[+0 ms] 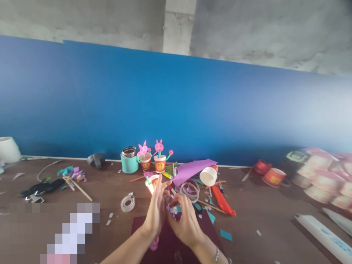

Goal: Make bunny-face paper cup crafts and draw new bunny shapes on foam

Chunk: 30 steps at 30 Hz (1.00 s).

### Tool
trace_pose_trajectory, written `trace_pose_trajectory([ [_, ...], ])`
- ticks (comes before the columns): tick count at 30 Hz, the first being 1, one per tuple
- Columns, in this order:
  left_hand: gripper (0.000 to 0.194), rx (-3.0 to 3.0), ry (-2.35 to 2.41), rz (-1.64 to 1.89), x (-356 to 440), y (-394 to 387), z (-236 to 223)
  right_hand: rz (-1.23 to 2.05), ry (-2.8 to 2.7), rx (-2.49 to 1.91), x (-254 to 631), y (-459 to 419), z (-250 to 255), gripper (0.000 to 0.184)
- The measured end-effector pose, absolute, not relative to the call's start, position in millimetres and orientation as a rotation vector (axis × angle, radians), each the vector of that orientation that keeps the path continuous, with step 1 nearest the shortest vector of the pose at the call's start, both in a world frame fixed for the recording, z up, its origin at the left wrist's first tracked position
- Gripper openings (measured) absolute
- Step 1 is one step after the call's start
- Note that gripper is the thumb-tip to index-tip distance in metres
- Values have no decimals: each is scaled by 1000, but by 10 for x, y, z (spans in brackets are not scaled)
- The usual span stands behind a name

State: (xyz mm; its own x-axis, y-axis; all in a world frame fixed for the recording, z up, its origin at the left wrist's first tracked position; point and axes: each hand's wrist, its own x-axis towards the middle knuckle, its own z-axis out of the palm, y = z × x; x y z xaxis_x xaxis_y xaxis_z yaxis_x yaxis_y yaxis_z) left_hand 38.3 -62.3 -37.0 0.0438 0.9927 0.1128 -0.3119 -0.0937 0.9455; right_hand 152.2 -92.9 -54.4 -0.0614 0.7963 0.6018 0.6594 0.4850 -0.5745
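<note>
My left hand stands on edge over a dark maroon mat, its fingers stretched out and holding nothing I can see. Close beside it, my right hand is curled, thumb and forefinger brought together near small purple-pink scraps. Whatever the fingertips pinch is too small to name. A tilted paper cup with a green straw piece is just beyond my left fingertips. Under my left wrist lies a pink cut piece. Two paper cups with pink animal figures, one left and one right, stand farther back.
A teal thermos stands by the blue partition. Tape, purple paper, a lying paper cup and a red-handled tool surround my hands. Stacked cups and a power strip are at right.
</note>
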Motion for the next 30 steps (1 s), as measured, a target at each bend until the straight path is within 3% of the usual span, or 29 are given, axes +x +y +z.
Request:
trace_pose_trajectory([
  [8,50,715,644,1270,382,-562,-486,372,-1534,-1179,1486,-849,-623,8],
  [14,21,1133,817,1253,380,-467,-572,758,-1255,-1130,1579,-792,-606,25],
  [21,21,1285,904,1285,358,-430,-575,777,-1279,-1136,1591,-800,-599,16],
  [30,22,1237,927,1305,352,-451,-540,807,-1327,-1197,1560,-794,-548,24],
])
